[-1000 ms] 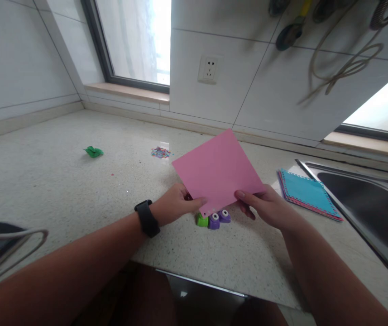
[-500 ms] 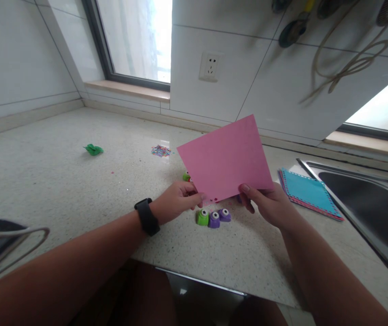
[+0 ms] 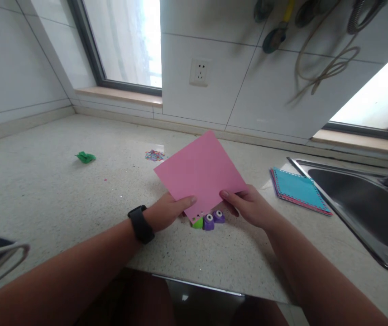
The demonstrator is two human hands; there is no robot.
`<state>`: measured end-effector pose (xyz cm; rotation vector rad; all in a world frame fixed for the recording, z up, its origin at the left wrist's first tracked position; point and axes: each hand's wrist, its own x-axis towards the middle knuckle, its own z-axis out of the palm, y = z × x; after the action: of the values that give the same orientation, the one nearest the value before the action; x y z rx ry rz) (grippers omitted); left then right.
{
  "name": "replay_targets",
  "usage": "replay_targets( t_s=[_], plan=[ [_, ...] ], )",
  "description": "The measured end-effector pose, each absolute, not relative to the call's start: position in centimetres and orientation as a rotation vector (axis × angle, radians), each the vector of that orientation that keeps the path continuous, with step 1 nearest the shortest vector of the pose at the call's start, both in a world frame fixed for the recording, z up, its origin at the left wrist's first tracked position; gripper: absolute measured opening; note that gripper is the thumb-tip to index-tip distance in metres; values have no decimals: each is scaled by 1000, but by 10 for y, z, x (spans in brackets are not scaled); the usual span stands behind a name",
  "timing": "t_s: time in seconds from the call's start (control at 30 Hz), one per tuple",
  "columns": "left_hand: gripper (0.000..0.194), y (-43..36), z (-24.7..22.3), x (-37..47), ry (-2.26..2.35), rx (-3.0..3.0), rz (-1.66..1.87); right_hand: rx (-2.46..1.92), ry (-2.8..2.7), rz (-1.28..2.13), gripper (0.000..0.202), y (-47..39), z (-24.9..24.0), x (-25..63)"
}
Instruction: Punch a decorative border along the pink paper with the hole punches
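Note:
A sheet of pink paper (image 3: 202, 172) is held tilted above the counter between both hands. My left hand (image 3: 168, 210) grips its left edge, thumb on top and fingers underneath. At the lower right edge, my right hand (image 3: 244, 206) pinches it the same way. Several small punched holes run along the corner nearest me. Just below that corner stand a green craft punch (image 3: 198, 223), partly covered by the paper, and two purple craft punches, one in the middle (image 3: 208, 222) and one on the right (image 3: 218, 217). Whatever lies behind the sheet is hidden.
A heap of coloured paper bits (image 3: 155, 155) and a crumpled green piece (image 3: 85, 157) lie toward the back left. At right, a stack of coloured sheets (image 3: 299, 189) sits beside the metal sink (image 3: 356, 199). A dark device with a pale cable (image 3: 7, 249) is at far left.
The pink paper has turned and come down toward me, now overlapping the green punch. My left hand has shifted its grip up the left edge, its thumb now on top. The view has swung slightly right.

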<state>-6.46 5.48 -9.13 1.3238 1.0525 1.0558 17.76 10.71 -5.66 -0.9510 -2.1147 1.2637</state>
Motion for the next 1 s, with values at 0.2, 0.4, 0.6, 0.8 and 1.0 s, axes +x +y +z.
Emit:
replay_targets(
  t_s=[0.2, 0.4, 0.6, 0.8, 1.0],
  plan=[
    [42, 57, -95, -62, 1222, 1348, 1078, -974, -1882, 1141, 38, 118, -58, 180],
    [51, 60, -102, -60, 1300, 1305, 1163, -1202, -2058, 458, 20, 134, -61, 194],
    [47, 59, -97, -55, 1336, 1194, 1210, -1125, -2333, 221, 15, 136, -65, 187],
    [46, 58, -90, -57, 1392, 1413, 1129, -1096, -2559, 117, 29, 131, -68, 177],
    [46, 57, -84, -56, 1370, 1471, 1121, -1177, -2505, 114, 23, 132, -69, 174]
  ],
)
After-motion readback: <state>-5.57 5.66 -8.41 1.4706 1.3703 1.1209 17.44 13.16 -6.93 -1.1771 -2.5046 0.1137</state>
